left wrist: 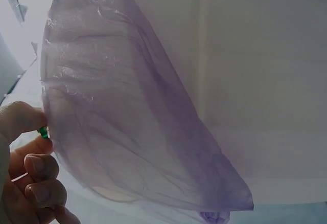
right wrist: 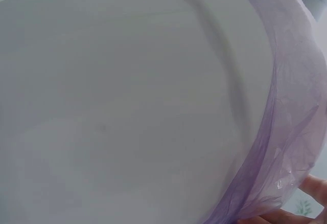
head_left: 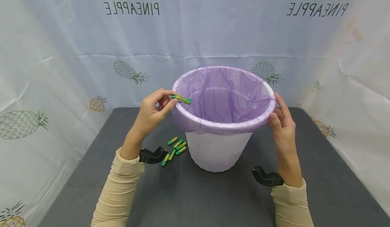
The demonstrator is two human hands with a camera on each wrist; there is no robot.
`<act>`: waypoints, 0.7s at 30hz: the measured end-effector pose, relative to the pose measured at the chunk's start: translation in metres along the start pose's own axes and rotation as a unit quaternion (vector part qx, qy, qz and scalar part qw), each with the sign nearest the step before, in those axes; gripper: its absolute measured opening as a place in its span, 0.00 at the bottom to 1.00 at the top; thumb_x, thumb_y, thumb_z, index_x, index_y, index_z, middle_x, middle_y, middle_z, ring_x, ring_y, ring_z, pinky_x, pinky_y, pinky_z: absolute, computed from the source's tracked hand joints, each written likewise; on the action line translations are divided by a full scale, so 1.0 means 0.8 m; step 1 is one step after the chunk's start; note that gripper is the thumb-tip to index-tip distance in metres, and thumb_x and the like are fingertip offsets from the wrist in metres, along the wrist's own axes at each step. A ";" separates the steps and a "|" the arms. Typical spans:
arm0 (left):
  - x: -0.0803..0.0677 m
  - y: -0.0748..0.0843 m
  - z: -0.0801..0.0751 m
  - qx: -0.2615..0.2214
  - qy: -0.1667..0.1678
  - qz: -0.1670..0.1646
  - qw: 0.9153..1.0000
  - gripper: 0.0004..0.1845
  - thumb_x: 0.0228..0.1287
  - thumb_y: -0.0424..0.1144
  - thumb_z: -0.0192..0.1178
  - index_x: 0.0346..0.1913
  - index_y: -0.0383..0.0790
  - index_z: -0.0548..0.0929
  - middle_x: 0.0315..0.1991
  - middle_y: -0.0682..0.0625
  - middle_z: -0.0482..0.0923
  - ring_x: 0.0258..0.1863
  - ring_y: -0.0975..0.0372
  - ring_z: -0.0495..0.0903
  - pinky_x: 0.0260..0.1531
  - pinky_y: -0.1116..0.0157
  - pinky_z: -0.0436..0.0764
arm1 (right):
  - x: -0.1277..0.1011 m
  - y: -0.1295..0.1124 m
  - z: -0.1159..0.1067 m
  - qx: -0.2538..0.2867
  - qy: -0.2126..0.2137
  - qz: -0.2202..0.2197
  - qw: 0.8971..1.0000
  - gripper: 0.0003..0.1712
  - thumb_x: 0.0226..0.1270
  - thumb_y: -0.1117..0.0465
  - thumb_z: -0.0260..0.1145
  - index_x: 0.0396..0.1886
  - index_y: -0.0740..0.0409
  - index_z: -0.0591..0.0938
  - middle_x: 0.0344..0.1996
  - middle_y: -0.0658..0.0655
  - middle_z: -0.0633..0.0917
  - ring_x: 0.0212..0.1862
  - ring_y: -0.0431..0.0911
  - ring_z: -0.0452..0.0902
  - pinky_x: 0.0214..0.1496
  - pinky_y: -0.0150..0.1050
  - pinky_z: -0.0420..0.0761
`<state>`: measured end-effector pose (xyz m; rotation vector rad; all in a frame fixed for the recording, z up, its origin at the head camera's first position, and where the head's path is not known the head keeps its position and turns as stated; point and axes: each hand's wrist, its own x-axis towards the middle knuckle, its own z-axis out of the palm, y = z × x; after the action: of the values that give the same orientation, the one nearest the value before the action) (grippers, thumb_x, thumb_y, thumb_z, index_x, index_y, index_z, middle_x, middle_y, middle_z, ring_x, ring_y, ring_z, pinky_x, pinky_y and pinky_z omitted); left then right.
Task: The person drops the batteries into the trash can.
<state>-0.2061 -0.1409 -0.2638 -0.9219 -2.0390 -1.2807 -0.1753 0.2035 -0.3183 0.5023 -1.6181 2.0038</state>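
Pinching 1 slim green-and-gold cylindrical battery [head_left: 181,99] between thumb and fingertips, the left hand [head_left: 151,113] holds it level, right over the near-left rim of the white plastic bin [head_left: 218,151]. The battery's free end pokes inward above the thin purple plastic liner bag [head_left: 223,95], which is folded down over the bin's rim all the way round. That grip is narrow and closed on the battery; in the left wrist view only a green tip [left wrist: 44,132] peeks out between thumb and liner.

Over on the other side, the right hand [head_left: 283,125] rests against the bin's right rim, fingers fairly straight along the liner, thumb on the outside, a relaxed, open grip steadying the edge. The right wrist view shows just fingertips [right wrist: 311,188] against the purple fold.

Down on the dark grey desk [head_left: 195,200], a loose cluster of matching green-and-gold batteries [head_left: 174,150] lies just left of the bin's base. I count about 6, some overlapping, so the exact number is hard to tell. 1 bin, 1 liner, both hands sleeved in beige.
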 end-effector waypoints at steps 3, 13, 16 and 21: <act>0.000 0.001 0.002 0.001 0.001 -0.006 1.000 0.07 0.60 0.24 0.60 0.41 0.28 0.82 0.24 0.56 0.63 0.24 0.72 0.62 0.26 0.73 0.63 | 0.000 -0.001 0.001 -0.003 0.000 0.002 1.000 0.35 0.69 0.57 0.62 0.73 0.58 0.63 0.44 0.45 0.85 0.44 0.34 0.80 0.51 0.25 0.78; 0.002 -0.002 0.008 0.000 0.010 -0.007 1.000 0.07 0.59 0.24 0.60 0.41 0.27 0.82 0.24 0.57 0.63 0.24 0.72 0.62 0.26 0.74 0.63 | 0.000 -0.002 0.002 -0.010 0.005 0.004 1.000 0.34 0.69 0.56 0.62 0.72 0.57 0.64 0.43 0.45 0.85 0.44 0.35 0.80 0.51 0.25 0.78; 0.001 -0.003 0.008 -0.002 0.011 -0.009 1.000 0.07 0.60 0.25 0.60 0.41 0.27 0.82 0.24 0.57 0.64 0.24 0.72 0.62 0.26 0.73 0.63 | 0.000 -0.003 0.002 -0.010 0.004 0.003 1.000 0.34 0.69 0.57 0.62 0.72 0.57 0.64 0.44 0.45 0.85 0.44 0.35 0.80 0.51 0.25 0.78; 0.000 -0.003 0.008 -0.011 0.010 -0.011 1.000 0.08 0.61 0.25 0.59 0.42 0.28 0.82 0.24 0.58 0.64 0.24 0.72 0.61 0.26 0.73 0.63 | 0.000 -0.002 0.002 -0.010 0.005 0.004 1.000 0.34 0.70 0.57 0.61 0.72 0.57 0.64 0.44 0.45 0.85 0.44 0.35 0.80 0.50 0.25 0.78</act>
<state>-0.2083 -0.1356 -0.2675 -0.8948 -2.0284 -1.3216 -0.1743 0.2026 -0.3167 0.4781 -1.6353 1.9915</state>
